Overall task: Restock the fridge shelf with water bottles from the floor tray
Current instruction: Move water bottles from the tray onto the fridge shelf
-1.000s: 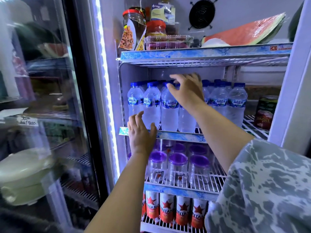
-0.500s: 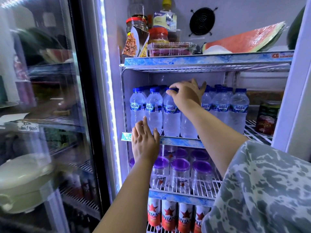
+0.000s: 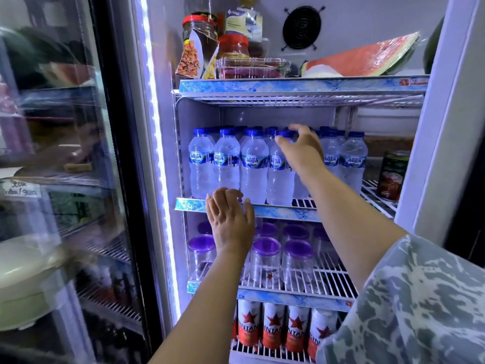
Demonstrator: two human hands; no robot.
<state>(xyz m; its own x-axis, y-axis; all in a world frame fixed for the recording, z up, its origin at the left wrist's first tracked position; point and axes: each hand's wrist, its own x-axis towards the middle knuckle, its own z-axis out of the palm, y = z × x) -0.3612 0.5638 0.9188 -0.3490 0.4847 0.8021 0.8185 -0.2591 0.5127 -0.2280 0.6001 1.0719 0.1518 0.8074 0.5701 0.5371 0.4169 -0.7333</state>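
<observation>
Both arms reaching forward, left hand point(image 3: 231, 222) spread flat, right hand point(image 3: 301, 148) raised, fingers loosely curled

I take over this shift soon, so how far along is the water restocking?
Mostly done, it seems: water bottles fill the front of the shelf in upright rows. In hand: the right hand is open at the cap of one front-row bottle, and the left hand rests empty at the shelf edge. What is left is unclear, since the floor tray is out of view.

Head cam — close, facing open fridge shelves point(image 3: 262, 210) — tilted slightly down.
</observation>
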